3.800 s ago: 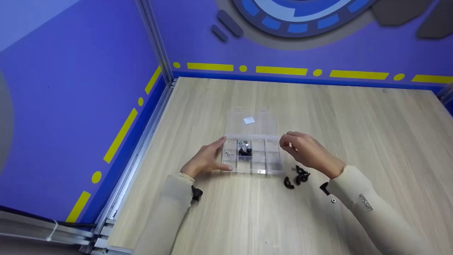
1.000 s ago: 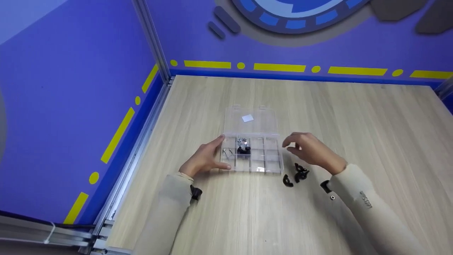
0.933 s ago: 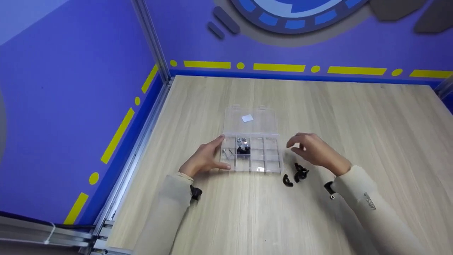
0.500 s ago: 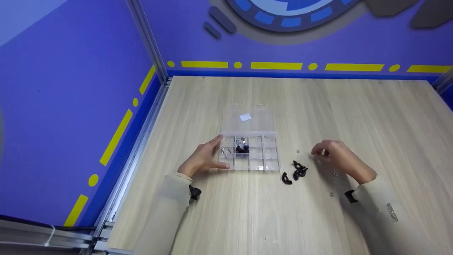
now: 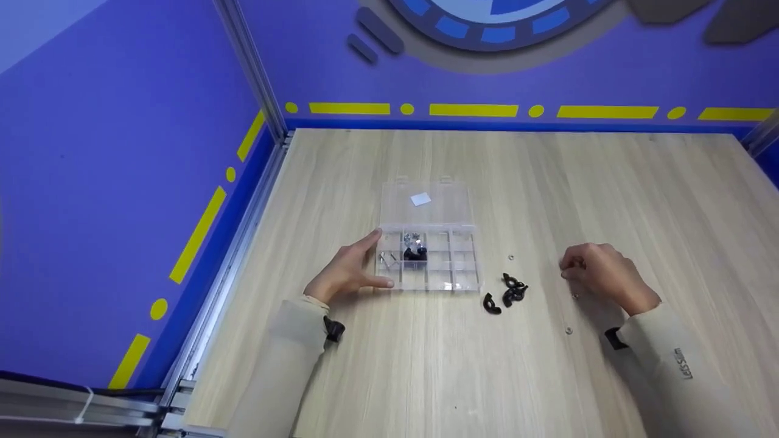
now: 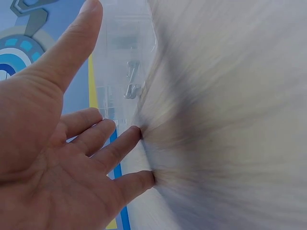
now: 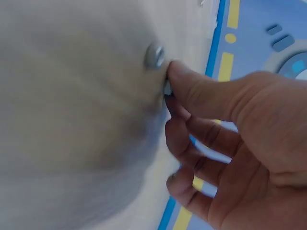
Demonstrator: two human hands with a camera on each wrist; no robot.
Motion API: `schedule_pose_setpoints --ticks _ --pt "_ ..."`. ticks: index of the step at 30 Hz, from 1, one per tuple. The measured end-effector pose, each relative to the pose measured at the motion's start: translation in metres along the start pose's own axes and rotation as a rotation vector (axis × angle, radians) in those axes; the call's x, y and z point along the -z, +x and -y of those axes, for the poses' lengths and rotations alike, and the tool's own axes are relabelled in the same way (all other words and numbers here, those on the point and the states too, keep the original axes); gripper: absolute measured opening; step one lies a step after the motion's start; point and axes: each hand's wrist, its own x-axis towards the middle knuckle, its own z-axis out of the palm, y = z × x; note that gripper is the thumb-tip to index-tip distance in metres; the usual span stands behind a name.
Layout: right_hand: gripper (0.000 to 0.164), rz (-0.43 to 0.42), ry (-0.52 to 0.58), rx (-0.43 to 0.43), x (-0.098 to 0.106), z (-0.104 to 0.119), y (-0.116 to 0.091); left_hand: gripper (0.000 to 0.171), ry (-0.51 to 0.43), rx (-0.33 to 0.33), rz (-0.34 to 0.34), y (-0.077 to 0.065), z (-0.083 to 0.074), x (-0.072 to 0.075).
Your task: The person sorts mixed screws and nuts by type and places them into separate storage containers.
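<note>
A clear compartment box (image 5: 438, 277) lies on the wooden table with its lid laid back. My left hand (image 5: 345, 271) rests at the box's left side, thumb at the front corner and forefinger near the rear one; its fingers look fairly straight in the left wrist view. Inside the box are screws (image 5: 388, 260), shiny small metal parts (image 5: 414, 238) and black wing nuts (image 5: 415, 254). To the right, my right hand (image 5: 605, 274) is low over the table. Between its thumb and forefinger it pinches a small metal nut (image 7: 167, 87). Another nut (image 7: 155, 56) lies just beside the thumb.
Several black wing nuts (image 5: 515, 294) lie right of the box, one apart from the cluster. Single nuts lie behind them (image 5: 511, 257) and nearer the front (image 5: 569, 331). Blue panels (image 5: 134, 182) wall the table's left and back.
My right hand has moved right, away from the box's right edge, and down to the table. A nut behind the wing nuts has come into view. The left hand stays at the box.
</note>
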Motion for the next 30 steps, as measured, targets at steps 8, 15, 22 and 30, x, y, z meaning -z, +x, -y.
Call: schedule_pose_setpoints --ticks 8,15,22,30 --pt "0.015 -0.003 -0.036 -0.200 0.012 -0.014 0.021 0.115 -0.001 -0.016 -0.009 -0.001 0.001 0.002" --pt "0.017 0.012 -0.035 -0.259 0.017 -0.026 0.040 0.115 -0.017 -0.003 -0.004 0.000 0.000 0.001" --pt "0.019 0.046 -0.038 -0.255 0.023 -0.031 0.056 0.115 -0.022 0.004 0.003 -0.001 0.000 0.001" --pt "0.026 0.102 -0.075 -0.260 0.027 -0.029 0.066 0.116 -0.020 0.010 0.007 0.000 0.000 0.000"
